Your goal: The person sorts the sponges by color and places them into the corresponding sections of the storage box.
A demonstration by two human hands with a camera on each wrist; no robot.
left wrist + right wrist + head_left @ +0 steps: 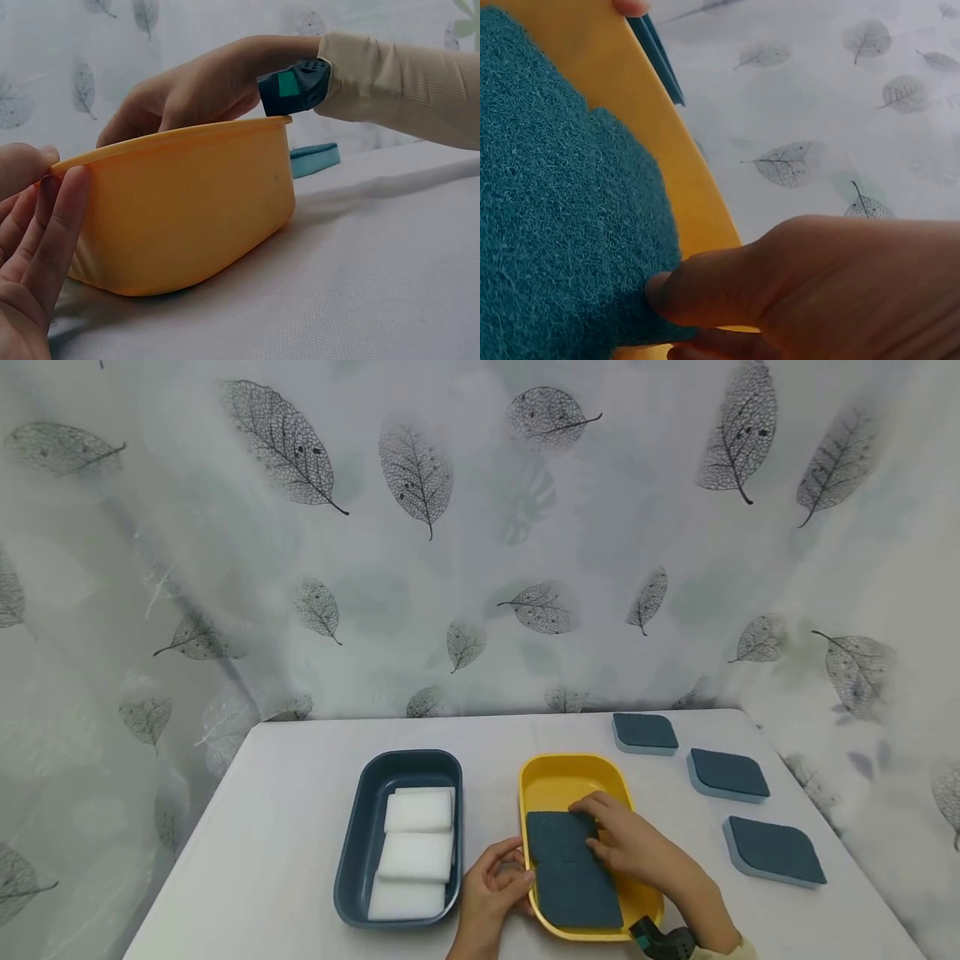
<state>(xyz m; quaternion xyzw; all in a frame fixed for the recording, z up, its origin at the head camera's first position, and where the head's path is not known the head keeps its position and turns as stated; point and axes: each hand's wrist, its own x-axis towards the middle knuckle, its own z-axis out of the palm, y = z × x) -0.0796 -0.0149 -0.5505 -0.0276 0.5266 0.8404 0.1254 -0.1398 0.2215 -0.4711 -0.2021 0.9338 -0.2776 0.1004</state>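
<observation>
Two dark teal scouring sponges lie one behind the other in a yellow tub (555, 789). My right hand (637, 843) reaches into the tub and holds the farther sponge (551, 837) at its right side, fingers at its far corner. In the right wrist view its thumb (697, 291) presses on the rough teal face. The nearer sponge (579, 897) lies untouched by the tub's front end. My left hand (491, 893) grips the tub's left rim; the left wrist view shows its thumb (26, 166) over the rim and fingers against the outer wall.
A dark blue tub (347, 860) with several white foam sponges (415, 857) stands to the left. Three more teal-topped sponges lie along the table's right side: a back one (645, 732), a middle one (727, 774) and a front one (776, 850). Behind hangs a leaf-patterned curtain (480, 560).
</observation>
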